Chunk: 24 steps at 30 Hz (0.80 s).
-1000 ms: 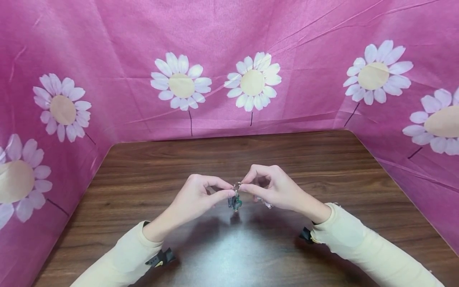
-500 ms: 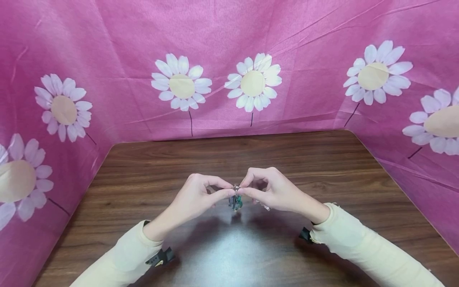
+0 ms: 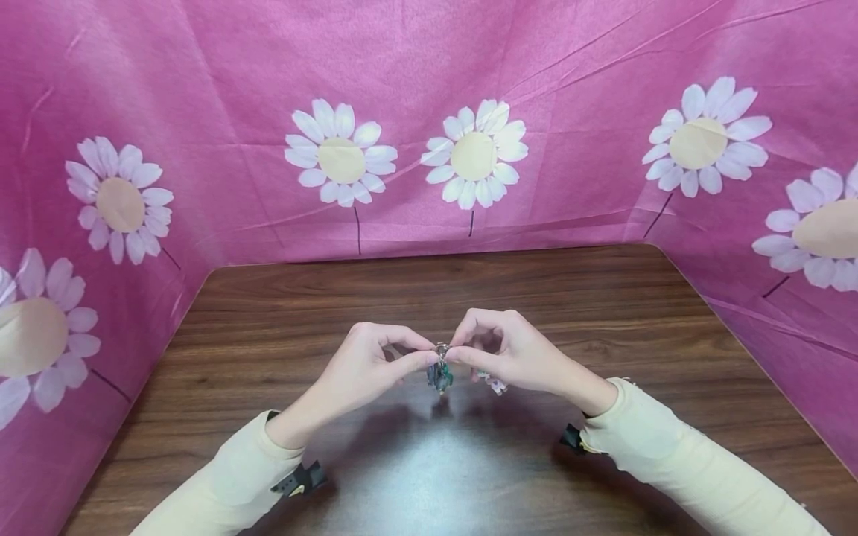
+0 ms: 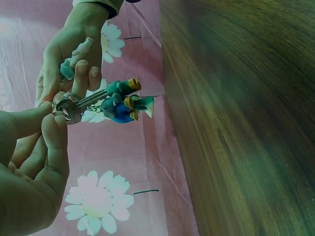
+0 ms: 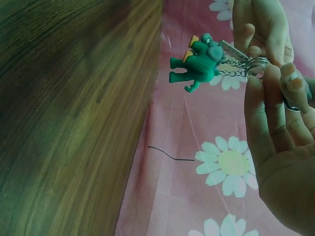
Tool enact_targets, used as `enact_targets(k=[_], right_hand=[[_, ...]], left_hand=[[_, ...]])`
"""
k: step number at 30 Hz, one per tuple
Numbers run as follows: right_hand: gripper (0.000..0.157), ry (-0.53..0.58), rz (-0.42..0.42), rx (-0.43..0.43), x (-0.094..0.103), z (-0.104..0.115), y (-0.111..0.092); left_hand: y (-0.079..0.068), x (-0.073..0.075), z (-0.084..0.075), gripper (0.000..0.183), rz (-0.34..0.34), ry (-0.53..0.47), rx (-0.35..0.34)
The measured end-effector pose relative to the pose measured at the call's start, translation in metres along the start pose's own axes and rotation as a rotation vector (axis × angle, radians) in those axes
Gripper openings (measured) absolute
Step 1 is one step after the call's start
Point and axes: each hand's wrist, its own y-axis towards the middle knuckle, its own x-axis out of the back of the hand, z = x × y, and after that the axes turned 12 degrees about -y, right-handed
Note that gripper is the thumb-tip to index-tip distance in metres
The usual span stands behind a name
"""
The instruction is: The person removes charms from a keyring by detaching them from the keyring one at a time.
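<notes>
Between my two hands, above the table, is a metal key ring [image 4: 70, 108] with keys [image 4: 93, 99] on it. Small figurines dangle from it on chains, among them a green figurine [image 5: 201, 64] and a blue and green figurine [image 4: 123, 109]. My left hand [image 3: 378, 365] pinches one side of the ring between thumb and forefinger. From the opposite side, the thumb and forefinger of my right hand [image 3: 512, 353] pinch at the ring. A pale figurine [image 4: 78, 58] hangs below the right hand; the fingers hide how it is attached.
A dark wood-grain table [image 3: 322, 298] lies beneath both hands. Pink cloth [image 3: 402, 59] printed with white daisies surrounds its back and sides. Black straps [image 3: 302, 480] show at the cuffs of the pale sleeves [image 3: 228, 476].
The right hand has come in toward the left, then lifted slightly at the ring. More of the pale figurine shows beneath it now. The left hand stays nearly still.
</notes>
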Motion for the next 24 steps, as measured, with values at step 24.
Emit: enact_targets(k=[24], right_hand=[[0.005,-0.049,0.012,-0.001,-0.001,-0.012,-0.016]], left_hand=[[-0.006,-0.018,-0.002,0.019,-0.045,-0.045,0.012]])
